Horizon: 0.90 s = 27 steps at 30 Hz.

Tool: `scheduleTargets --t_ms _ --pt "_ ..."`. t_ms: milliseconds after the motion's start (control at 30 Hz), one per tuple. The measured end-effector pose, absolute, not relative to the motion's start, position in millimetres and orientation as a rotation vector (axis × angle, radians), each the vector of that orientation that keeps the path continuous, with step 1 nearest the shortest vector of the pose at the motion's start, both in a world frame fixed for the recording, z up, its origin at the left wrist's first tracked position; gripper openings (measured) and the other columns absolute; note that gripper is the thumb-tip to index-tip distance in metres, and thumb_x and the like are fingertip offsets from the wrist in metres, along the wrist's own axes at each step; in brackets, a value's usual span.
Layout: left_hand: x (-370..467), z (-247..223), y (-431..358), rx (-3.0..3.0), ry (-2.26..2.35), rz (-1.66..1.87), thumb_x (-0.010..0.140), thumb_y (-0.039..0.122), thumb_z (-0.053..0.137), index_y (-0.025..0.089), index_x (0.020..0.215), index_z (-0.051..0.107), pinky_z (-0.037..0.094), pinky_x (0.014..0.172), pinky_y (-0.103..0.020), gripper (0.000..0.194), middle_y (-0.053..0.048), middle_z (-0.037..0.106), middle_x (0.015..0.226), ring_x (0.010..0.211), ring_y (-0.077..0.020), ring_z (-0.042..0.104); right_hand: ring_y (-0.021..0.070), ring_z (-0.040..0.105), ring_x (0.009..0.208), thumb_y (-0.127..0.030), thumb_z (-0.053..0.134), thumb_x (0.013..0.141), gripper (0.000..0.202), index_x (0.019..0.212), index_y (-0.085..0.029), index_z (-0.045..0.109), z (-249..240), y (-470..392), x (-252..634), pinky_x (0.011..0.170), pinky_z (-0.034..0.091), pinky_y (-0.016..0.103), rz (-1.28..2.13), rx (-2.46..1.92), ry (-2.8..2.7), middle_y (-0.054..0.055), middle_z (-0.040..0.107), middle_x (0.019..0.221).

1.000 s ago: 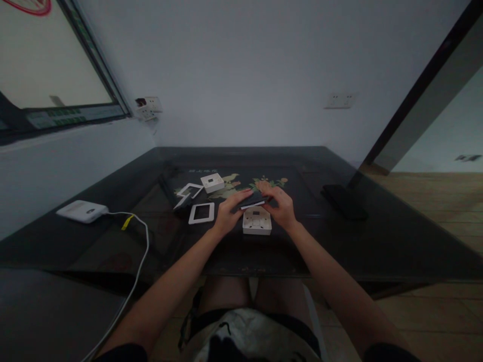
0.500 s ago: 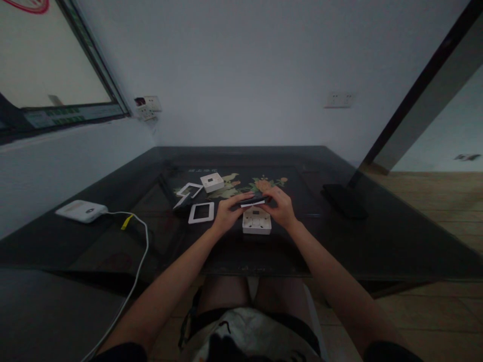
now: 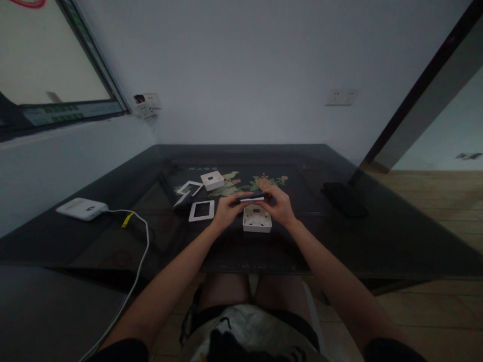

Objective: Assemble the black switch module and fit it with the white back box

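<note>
**Holding a dark panel level above the white box**

Gripped between both hands, the thin dark panel (image 3: 252, 198) with its pale front edge hangs just above the white box (image 3: 257, 220), which sits open-side up on the glass table (image 3: 377, 236). The left hand (image 3: 226, 211) pinches the panel's left end, fingers laid together along its top; the right hand (image 3: 278, 206) pinches the right end the same way. Judging by how things lie, the panel is lined up over the box but not yet seated in it. A white frame (image 3: 202, 210), a second frame (image 3: 188, 190) and a small white module (image 3: 212, 180) lie untouched to the left. Compared with a second ago, the panel sits flatter and slightly higher, and both hands have closed in.
</note>
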<state>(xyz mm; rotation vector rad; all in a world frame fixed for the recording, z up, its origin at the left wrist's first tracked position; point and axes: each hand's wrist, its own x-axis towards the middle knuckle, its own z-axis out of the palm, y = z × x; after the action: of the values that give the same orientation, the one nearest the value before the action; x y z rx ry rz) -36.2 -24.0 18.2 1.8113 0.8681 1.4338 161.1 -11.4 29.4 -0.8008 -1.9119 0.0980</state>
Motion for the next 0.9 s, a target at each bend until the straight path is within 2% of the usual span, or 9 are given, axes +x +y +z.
scheduleTargets --t_ms 200,400,533,667,900 --pt "-35 18 -25 1.79 0.871 1.443 0.077 0.032 0.069 0.018 0.105 0.069 0.054 0.084 -0.031 0.031 -0.007 0.071 0.106 0.097 -0.0218 0.066 0.0162 0.051 0.061 -0.05 0.064 0.078 0.03 0.082 -0.021 0.058 30 -12 158 0.058 0.043 0.029 0.142 -0.835 -1.888 0.002 0.055 0.069" --pt "-31 24 -23 1.609 0.869 1.44 0.073 0.032 0.071 0.016 0.11 0.063 0.054 0.082 -0.033 0.041 -0.007 0.071 0.104 0.094 -0.0218 0.066 0.0153 0.053 0.059 -0.052 0.058 0.082 0.032 0.084 -0.02 0.057 31 -11 158 0.056 0.042 0.027 0.323 -0.856 -1.878 0.001 0.057 0.069" --pt "-30 23 -21 1.515 0.845 1.396 0.072 0.032 0.072 0.014 0.108 0.062 0.055 0.082 -0.035 0.042 -0.008 0.071 0.102 0.09 -0.0215 0.067 0.0118 0.044 0.051 -0.048 0.056 0.084 0.028 0.078 -0.02 0.053 31 -13 156 0.049 0.035 0.024 0.426 -0.881 -1.847 -0.004 0.046 0.056" --pt "-30 20 -19 1.458 0.851 1.399 0.071 0.033 0.073 0.014 0.103 0.063 0.055 0.085 -0.036 0.038 -0.008 0.071 0.101 0.092 -0.0219 0.067 0.0104 0.038 0.049 -0.047 0.057 0.083 0.029 0.075 -0.021 0.05 31 -12 153 0.048 0.03 0.024 0.51 -0.897 -1.811 -0.007 0.037 0.054" --pt "-28 14 -14 1.462 0.778 1.338 0.075 0.032 0.07 0.016 0.122 0.053 0.054 0.086 -0.039 0.053 -0.011 0.067 0.112 0.097 -0.0237 0.066 0.011 0.037 0.048 -0.053 0.058 0.08 0.033 0.075 -0.022 0.048 23 -5 150 0.047 0.034 0.023 0.672 -0.906 -1.679 -0.007 0.035 0.054"
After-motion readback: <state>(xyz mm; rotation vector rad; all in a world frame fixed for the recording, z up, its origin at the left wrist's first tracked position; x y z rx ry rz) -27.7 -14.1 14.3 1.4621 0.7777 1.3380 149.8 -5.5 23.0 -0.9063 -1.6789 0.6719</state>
